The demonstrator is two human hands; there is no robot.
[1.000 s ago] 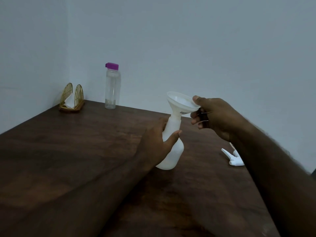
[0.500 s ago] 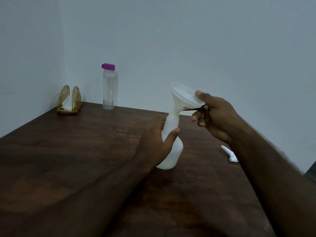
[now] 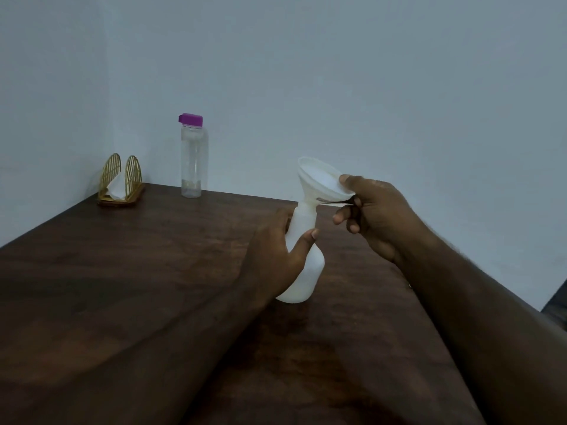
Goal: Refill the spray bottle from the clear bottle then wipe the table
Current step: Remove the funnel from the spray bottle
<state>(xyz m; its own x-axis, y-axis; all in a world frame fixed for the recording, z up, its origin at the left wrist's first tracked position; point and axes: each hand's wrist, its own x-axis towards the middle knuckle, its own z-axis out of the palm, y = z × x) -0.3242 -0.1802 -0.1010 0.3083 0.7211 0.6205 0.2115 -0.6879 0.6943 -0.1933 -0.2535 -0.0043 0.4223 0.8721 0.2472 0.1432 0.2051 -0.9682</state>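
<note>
- The right hand pinches the rim of a white funnel between its thumb and curled fingers, near the middle of the frame.
- The left hand wraps its fingers and thumb around the white spray bottle, which stands on the tabletop with its top off.
- The funnel sits tilted in the bottle's neck. I think the step in hand is setting the funnel straight, ready for pouring.
- The clear bottle with a purple cap stands far back, in the upper left of the frame, well apart from both hands. It looks nearly empty, with a little at the bottom.
- Next, one hand likely has to let go, fetch that bottle and open its cap.
- A gold napkin holder stands in the far left corner.
- The tabletop is dark brown wood. The walls are plain and pale, and the room is dim.
</note>
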